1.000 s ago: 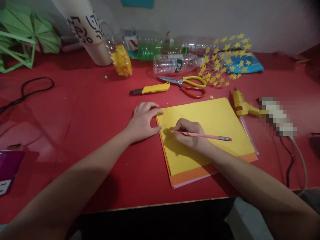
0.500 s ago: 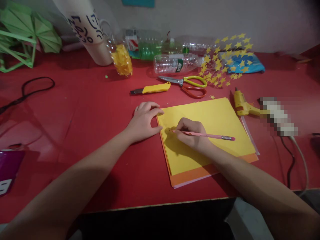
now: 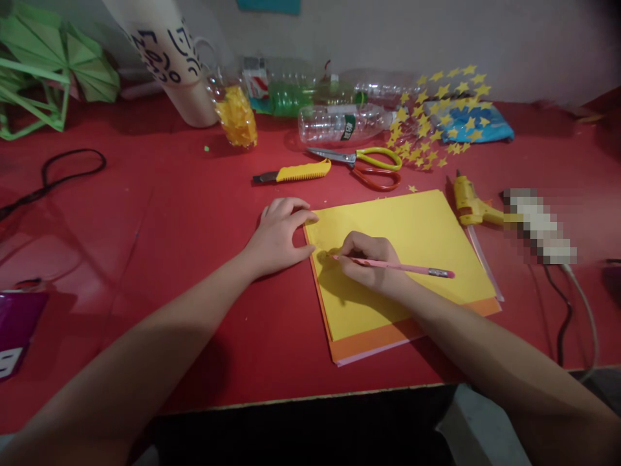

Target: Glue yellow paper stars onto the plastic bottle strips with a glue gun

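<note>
My right hand (image 3: pixel 371 259) grips a pink pencil (image 3: pixel 407 266) between thumb and fingers, its tip at the left part of a yellow sheet (image 3: pixel 412 226). Faint pencil marks show on the paper around the tip. Under the yellow sheet lies an orange sheet (image 3: pixel 373 340), with a pale one peeking out below. My left hand (image 3: pixel 281 236) lies on the table with fingers apart, its fingertips and thumb touching the left edge of the stack.
Beyond the paper lie a yellow utility knife (image 3: pixel 303 171), scissors (image 3: pixel 378 168) and a cluster of yellow stars (image 3: pixel 436 123). A glue gun (image 3: pixel 468 200) rests at the right. Plastic bottles (image 3: pixel 344 124), a tumbler (image 3: pixel 174 71) and a container of yellow pieces (image 3: pixel 235 116) line the wall.
My right hand and the pencil have shifted slightly down toward me on the yellow sheet. My left hand has stayed in place.
</note>
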Demonstrator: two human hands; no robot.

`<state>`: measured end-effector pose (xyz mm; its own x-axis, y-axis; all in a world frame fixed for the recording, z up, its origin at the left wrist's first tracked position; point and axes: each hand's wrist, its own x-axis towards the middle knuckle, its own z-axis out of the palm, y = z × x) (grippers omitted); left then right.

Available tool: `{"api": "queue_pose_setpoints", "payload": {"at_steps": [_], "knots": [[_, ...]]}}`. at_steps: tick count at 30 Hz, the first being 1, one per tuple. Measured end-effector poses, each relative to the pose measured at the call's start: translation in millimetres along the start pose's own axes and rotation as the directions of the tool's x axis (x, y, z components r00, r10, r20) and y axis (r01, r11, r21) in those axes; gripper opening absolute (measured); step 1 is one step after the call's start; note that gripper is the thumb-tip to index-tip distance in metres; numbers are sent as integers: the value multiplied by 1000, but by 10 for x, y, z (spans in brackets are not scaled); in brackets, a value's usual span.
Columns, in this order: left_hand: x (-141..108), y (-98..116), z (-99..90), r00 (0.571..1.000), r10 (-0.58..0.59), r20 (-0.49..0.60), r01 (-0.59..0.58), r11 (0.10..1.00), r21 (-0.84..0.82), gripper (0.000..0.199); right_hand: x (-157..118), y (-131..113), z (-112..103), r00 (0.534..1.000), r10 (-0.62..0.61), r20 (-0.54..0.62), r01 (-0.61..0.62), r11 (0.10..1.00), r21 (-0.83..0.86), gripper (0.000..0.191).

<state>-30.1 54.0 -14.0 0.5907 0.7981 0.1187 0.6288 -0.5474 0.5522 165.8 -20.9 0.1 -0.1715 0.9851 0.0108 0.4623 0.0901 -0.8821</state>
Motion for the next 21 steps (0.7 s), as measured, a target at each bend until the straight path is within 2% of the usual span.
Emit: {"api": "queue_pose_setpoints", "payload": {"at_steps": [14,21], "knots": [[5,15,-14,1000,-10,12,10,1000,9,38,-8,18,15,994,-79,75,82,996,-46,7],[2,11,-8,1000,-7,8,7,1000,6,39,2,20,20,982,-163,96,168,984,-53,10]]}}
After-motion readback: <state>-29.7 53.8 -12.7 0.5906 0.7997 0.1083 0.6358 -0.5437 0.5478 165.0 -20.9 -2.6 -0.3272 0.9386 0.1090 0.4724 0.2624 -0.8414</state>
